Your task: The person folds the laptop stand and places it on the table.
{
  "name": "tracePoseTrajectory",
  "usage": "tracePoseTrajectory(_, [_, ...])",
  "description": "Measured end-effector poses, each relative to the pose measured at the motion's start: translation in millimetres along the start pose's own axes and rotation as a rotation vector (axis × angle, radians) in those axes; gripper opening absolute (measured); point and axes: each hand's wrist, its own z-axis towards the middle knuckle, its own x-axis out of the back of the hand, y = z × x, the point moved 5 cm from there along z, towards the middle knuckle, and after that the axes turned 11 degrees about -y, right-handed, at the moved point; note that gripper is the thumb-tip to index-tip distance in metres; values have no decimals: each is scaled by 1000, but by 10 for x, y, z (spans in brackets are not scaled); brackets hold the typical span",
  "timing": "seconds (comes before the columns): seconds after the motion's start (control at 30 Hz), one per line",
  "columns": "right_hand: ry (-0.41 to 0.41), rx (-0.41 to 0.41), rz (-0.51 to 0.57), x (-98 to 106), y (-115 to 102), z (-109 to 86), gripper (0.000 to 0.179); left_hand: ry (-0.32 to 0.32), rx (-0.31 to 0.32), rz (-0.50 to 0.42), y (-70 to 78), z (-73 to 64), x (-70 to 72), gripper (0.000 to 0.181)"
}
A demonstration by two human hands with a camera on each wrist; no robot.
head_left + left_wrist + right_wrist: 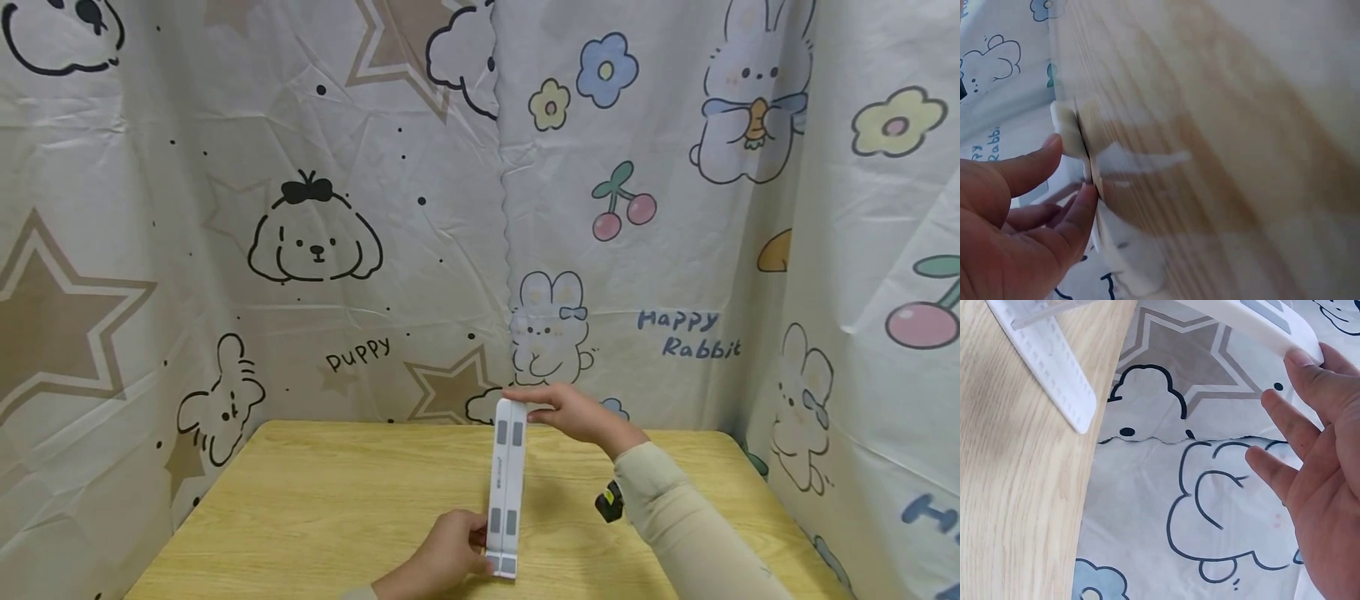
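Biggest in front of me is the cloth point(450, 308), hung behind and at both sides, printed with puppies, stars, rabbits, flowers and cherries. Below it spreads the yellow wood-grain table point(337, 500). My pale right sleeve point(682, 517) comes in over the right part of the table.

Next in size is the white stand point(506, 490), long and narrow, held end-up between my two hands near the middle of the table and leaning slightly to the right; its top overlaps the table's far edge in my head view. From the right wrist, a slotted white bar point(1054, 369) joined to a thin strut shows over the wood.

My right hand point(573, 414) is at the stand's upper end, gripping it between thumb and fingers, with the stand to the left of my palm; two other fingers reach out free of it. My left hand point(448, 546) pinches the lower end, so the stand is just to its right, close to the tabletop.

Smaller is a black object point(610, 502) with a yellow-green patch, on the table beside my sleeve. Smallest are the grey pads point(502, 432), set in pairs along the stand's face, and faint dark lettering between them.
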Motion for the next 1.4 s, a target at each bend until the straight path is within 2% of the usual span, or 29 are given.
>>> tracePoseTrajectory(0.13, [13, -1, 2, 30, -22, -97, 53, -40, -44, 46, 7, 21, 13, 47])
tracePoseTrajectory(0.33, [51, -31, -34, 58, -48, -237, 47, -146, -46, 137, -19, 97, 97, 50])
tracePoseTrajectory(0.5, [85, -58, -74, 68, -40, -335, 46, -238, -57, 224, -18, 170, 167, 44])
tracePoseTrajectory(0.67, [108, -62, -18, 50, 5, -425, 44, -282, -76, 260, -33, 203, 205, 50])
tracePoseTrajectory(0.77, [117, -67, 55, 34, 35, -452, 43, -261, -89, 290, -15, 186, 211, 56])
tracePoseTrajectory(0.9, [124, -73, 121, 36, 75, -466, 43, -203, -72, 335, 34, 117, 192, 63])
tracePoseTrajectory(1.0, [114, -68, 160, 56, 115, -486, 46, -165, -48, 332, 72, 49, 138, 61])
tracePoseTrajectory(1.1, [77, -33, 223, 85, 147, -500, 52, -147, -22, 283, 99, 5, 63, 57])
tracePoseTrajectory(1.23, [-6, 31, 312, 111, 156, -494, 60, -123, 11, 269, 137, 10, -8, 50])
tracePoseTrajectory(1.4, [-54, 52, 321, 105, 185, -471, 54, -82, 52, 342, 129, 57, -59, 52])
